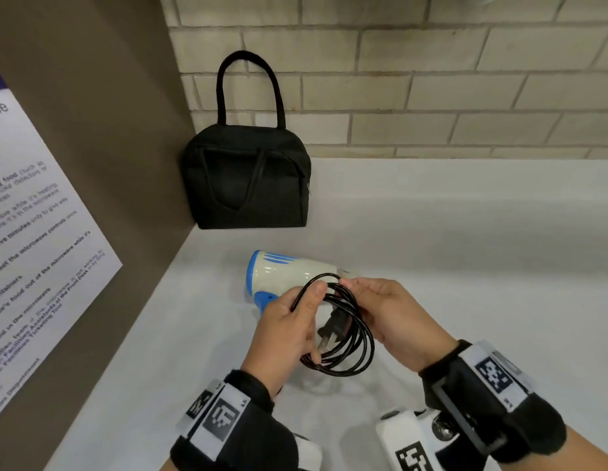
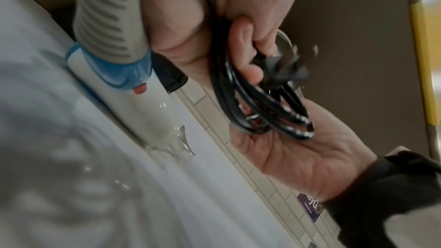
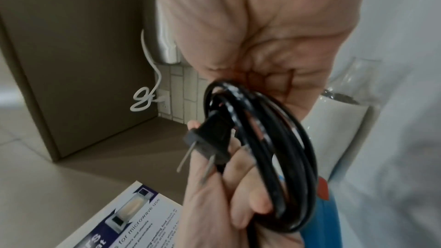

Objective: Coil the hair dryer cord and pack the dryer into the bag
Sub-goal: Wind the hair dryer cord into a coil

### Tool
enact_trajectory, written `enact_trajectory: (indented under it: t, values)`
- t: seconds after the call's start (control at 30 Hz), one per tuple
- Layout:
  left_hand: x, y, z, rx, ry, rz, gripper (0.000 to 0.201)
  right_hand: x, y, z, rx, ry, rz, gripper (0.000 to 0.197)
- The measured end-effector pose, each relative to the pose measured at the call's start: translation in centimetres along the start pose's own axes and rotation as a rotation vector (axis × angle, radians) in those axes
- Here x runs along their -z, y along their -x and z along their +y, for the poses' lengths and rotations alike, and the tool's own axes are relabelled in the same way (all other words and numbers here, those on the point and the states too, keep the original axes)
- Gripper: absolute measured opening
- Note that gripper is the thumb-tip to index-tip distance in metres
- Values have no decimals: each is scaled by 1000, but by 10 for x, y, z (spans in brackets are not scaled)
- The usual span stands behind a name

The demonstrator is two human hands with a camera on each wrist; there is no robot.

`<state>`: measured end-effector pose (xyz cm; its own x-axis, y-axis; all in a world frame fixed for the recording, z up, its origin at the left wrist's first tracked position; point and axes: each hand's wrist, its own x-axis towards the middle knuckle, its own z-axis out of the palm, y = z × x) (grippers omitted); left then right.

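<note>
The left hand (image 1: 289, 329) grips the coiled black cord (image 1: 346, 338), thumb across its loops; the right hand (image 1: 394, 317) pinches the coil's top. The plug (image 1: 331, 329) hangs inside. The dryer (image 1: 285, 278) lies just behind on the counter (image 1: 465, 249), the bag (image 1: 246, 180) against the wall

The wall notice (image 3: 133, 220) reads "for microwave use" and "five minutes".

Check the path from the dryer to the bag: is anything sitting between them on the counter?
Nothing visible does. The hair dryer lies on the white counter just in front of the black bag, with bare surface between them. Both hands hold the coiled cord. Whether the bag's zipper is open cannot be told.
</note>
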<state>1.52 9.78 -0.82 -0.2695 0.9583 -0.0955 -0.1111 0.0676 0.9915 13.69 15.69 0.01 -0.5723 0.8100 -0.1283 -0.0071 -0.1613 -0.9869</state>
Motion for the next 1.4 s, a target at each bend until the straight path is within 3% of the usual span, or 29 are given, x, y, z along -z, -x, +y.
enact_trajectory:
  t: [0.17, 0.33, 0.4, 0.47, 0.67, 0.83, 1.0, 1.17, 1.4]
  values:
    - [1, -4, -7, -40, -24, 37, 24, -3, 6, 0, 33, 12, -19, 30]
    - [-1, -8, -11, -129, -48, 128, 24, -3, 17, 3, 107, 168, -105, 78]
    - [-1, -8, -9, -146, -46, 136, 29, -4, 20, 3, 158, 273, -152, 84]
    - [-2, -9, -10, -178, -43, 141, 28, -5, 18, 5, 213, 311, -133, 80]
    - [-3, -14, -11, -211, -84, 79, 22, -10, 8, 20, 363, 506, 133, 71]
    - [-3, -12, -6, -157, -63, 101, 21, -10, 9, 20, 412, 658, 176, 60]
    - [-4, -11, -7, -174, -84, 17, 20, -6, 10, 15, 501, 643, 261, 21]
    - [-8, -7, -7, -169, -149, -4, 19, 3, 2, 14, 525, 631, 303, 44]
    - [-5, -12, -10, -141, -264, 78, 14, 1, 1, 5, 549, 495, 292, 14]
